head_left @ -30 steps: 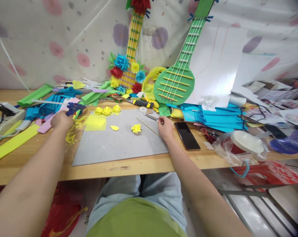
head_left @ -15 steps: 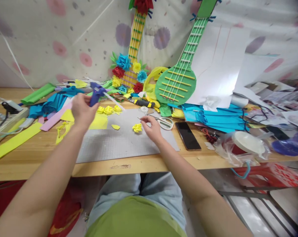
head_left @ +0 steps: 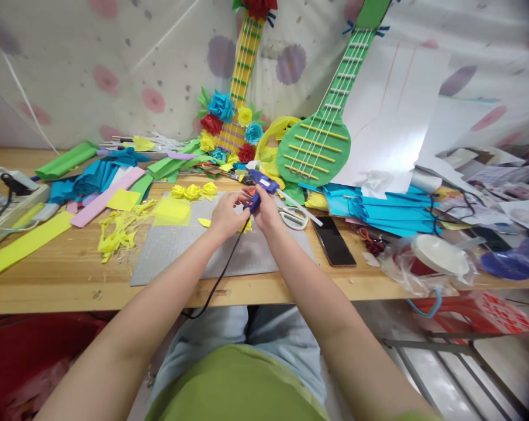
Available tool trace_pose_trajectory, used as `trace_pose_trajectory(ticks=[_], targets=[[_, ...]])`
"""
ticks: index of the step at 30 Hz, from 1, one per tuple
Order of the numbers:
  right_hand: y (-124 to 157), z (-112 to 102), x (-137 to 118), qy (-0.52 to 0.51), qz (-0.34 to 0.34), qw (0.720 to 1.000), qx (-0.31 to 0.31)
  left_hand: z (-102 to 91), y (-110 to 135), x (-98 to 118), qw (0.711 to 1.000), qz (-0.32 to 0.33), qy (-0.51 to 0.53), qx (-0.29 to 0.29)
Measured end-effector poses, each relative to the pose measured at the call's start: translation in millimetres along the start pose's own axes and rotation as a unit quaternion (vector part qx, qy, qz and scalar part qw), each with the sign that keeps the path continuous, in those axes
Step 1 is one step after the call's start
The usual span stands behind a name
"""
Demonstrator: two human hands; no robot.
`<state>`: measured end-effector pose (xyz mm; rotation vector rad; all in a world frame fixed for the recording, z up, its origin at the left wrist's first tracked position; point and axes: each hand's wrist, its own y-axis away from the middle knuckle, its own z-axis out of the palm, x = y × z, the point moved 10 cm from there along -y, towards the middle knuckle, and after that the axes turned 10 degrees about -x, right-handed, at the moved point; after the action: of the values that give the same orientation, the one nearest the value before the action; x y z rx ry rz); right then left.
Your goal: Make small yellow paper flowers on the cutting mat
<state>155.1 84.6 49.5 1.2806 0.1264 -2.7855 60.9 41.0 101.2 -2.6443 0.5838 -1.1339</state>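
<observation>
My right hand (head_left: 266, 211) is wrapped round the handle of a blue-purple glue gun (head_left: 264, 182). A long white glue stick (head_left: 301, 209) sticks out of its back toward the right. Close against the gun's nozzle side is my left hand (head_left: 229, 215), its fingers curled together; what they pinch is hidden. The gun's black cord (head_left: 222, 272) hangs down over the table edge. Beneath the hands lies a grey cutting mat (head_left: 172, 257) with a small yellow paper petal (head_left: 204, 222). A yellow paper flower (head_left: 247, 225) is mostly covered by the hands.
White-handled scissors (head_left: 294, 218) and a phone (head_left: 334, 241) lie on the right. Yellow paper flowers (head_left: 194, 192), yellow sheets (head_left: 172, 211) and scraps (head_left: 117, 234) are on the left. A green paper instrument (head_left: 314, 149) and a flowered yellow one (head_left: 242, 70) lean at the back.
The glue gun has moved from the left side to the middle, from my left hand into my right. My left hand has come rightward beside it. The thin stick in my right fingers no longer shows.
</observation>
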Motion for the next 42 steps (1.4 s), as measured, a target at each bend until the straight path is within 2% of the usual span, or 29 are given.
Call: trace_pose_trajectory(ticks=[2,5,7,9,15,19,22,25,29,33,36,39,42], targets=[[6.1,-11.6,-10.3,-0.001,0.002,1.000,-0.003,6.6,8.4,-9.6,1.000,0.005,0.009,-0.003],[15.2,-28.1,-20.8,0.010,-0.007,1.000,-0.008,32.0,19.3,-23.3,0.998,0.002,-0.030,-0.049],[19.0,-31.1,-18.9,0.000,-0.010,0.999,-0.042,47.0,22.9,-31.1,0.996,-0.011,-0.056,-0.072],[21.5,-32.9,-10.6,-0.003,-0.002,0.998,-0.069,52.0,22.8,-36.3,0.995,-0.023,-0.063,-0.068],[22.0,-33.6,17.0,-0.016,0.033,0.994,-0.100,20.2,20.4,-51.5,0.992,-0.078,-0.096,0.038],[19.9,-33.9,25.1,-0.017,0.043,0.994,-0.103,21.3,23.0,-49.7,0.992,-0.057,-0.108,0.012],[18.5,-37.1,25.9,-0.021,0.037,0.995,-0.094,23.0,25.6,-44.1,0.991,-0.042,-0.124,0.019],[18.3,-39.9,24.8,-0.013,0.028,0.996,-0.082,25.3,23.8,-44.9,0.990,-0.057,-0.122,0.032],[19.6,-42.4,23.1,0.005,0.020,0.998,-0.067,31.7,17.7,-51.0,0.993,-0.076,-0.084,0.017],[20.6,-44.1,22.9,-0.001,0.020,0.998,-0.064,28.5,18.4,-48.0,0.998,-0.033,-0.046,0.015],[21.4,-44.6,22.7,-0.003,0.022,0.998,-0.066,27.1,24.0,-44.7,0.999,0.010,-0.030,-0.018],[23.1,-44.2,23.1,0.002,0.030,0.997,-0.068,10.6,30.3,-50.5,1.000,-0.002,-0.023,-0.011],[24.6,-43.6,23.9,0.004,0.038,0.997,-0.070,-29.5,36.6,-70.3,0.993,-0.080,-0.041,0.070]])
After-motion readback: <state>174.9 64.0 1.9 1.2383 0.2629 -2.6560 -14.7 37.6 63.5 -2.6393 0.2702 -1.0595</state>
